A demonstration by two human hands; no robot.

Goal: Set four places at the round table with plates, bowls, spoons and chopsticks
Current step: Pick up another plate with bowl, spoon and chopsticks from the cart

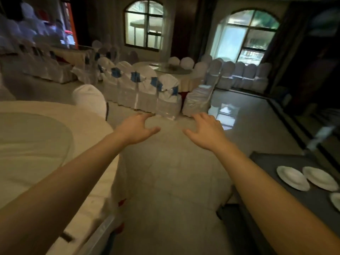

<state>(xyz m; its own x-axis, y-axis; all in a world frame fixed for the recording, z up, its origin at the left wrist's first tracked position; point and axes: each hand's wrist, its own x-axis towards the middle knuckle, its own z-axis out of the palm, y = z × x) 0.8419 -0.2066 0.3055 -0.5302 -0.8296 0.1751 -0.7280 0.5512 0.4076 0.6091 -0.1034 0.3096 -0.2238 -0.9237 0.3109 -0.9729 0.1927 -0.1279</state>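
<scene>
The round table (88, 137) with a cream cloth and a glass turntable (33, 140) fills the left side. Nothing lies on the part I can see. Both arms stretch forward over the floor. My left hand (137, 128) and my right hand (207, 129) are empty, palms down, fingers spread. White plates (292, 177) (320, 178) lie side by side on a dark tray-like surface (276, 161) at the lower right, well right of my right forearm. The rim of a third plate (335, 200) shows at the frame edge. No bowls, spoons or chopsticks are in view.
A white-covered chair (90, 100) stands at the round table's far side. A row of covered chairs with blue bows (141, 89) and another round table (171, 72) stand further back. Pale tiled floor (165, 172) lies between the table and the dark surface.
</scene>
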